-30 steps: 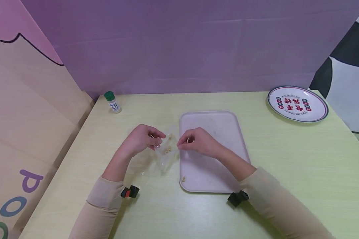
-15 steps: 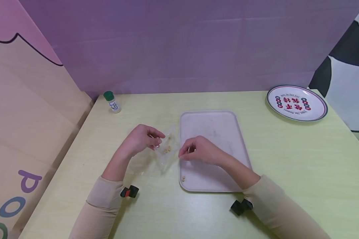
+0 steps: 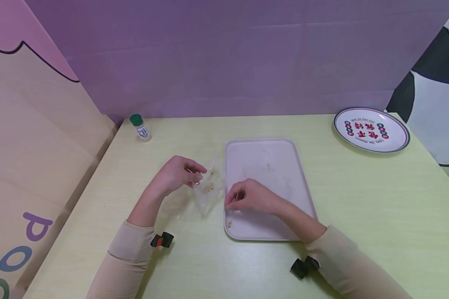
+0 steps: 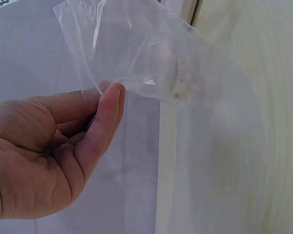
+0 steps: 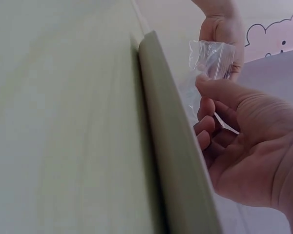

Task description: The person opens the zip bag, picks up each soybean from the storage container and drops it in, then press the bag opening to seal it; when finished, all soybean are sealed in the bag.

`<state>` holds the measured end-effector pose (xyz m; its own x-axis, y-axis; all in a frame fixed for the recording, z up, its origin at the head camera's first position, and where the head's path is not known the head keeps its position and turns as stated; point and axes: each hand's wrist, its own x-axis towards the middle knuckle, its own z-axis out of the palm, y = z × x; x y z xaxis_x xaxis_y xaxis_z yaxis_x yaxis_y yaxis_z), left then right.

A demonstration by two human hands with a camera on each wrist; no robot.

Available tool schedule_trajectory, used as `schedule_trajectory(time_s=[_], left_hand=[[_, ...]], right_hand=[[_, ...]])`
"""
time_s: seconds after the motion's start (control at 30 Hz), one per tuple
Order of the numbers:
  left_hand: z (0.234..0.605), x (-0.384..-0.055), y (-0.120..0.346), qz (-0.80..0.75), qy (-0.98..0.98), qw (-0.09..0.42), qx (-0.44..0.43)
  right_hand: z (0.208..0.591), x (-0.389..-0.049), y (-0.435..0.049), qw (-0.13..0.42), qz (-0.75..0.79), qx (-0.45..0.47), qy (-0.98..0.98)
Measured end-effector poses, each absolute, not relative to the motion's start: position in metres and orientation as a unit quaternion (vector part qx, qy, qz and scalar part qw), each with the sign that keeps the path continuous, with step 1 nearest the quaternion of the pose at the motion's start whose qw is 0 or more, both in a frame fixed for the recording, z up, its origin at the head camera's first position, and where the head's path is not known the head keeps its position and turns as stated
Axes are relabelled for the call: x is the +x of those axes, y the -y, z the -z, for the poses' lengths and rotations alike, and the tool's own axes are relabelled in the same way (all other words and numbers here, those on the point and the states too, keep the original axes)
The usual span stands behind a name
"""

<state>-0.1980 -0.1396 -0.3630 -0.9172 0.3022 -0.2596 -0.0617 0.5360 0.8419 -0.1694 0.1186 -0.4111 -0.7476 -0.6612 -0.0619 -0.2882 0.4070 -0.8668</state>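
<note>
In the head view my left hand [image 3: 179,176] pinches a clear plastic bag [image 3: 205,200] by its edge, left of the tray. Several small yellowish beans [image 3: 208,188] lie inside the bag. The left wrist view has the thumb and fingers on the clear film, with one round bean [image 4: 176,95] showing through. Over the lower left part of the pale tray [image 3: 280,155] hovers my right hand [image 3: 252,195], thumb and forefinger bent towards each other. The right wrist view shows a gap between them and nothing visibly held. Below its fingertips, a few beans [image 3: 229,224] rest in the tray's corner.
A small bottle [image 3: 143,132] with a green cap stands at the back left of the table [image 3: 378,207]. At the back right lies a white oval plate [image 3: 372,143] with red lettering. A purple cloth [image 3: 228,58] hangs behind the table.
My right hand has moved away from the bag, down along the tray's left side towards the beans in its corner. The left hand and the bag have stayed in place.
</note>
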Motion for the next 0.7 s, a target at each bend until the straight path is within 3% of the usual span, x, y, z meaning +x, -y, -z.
schedule_trajectory(time_s=[0.7], left_hand=[[0.3617,-0.1967,0.1383,-0.472,-0.857,0.193,0.074]], right_hand=[[0.4204,-0.1617,-0.1178,0.226,0.42,-0.318,-0.82]])
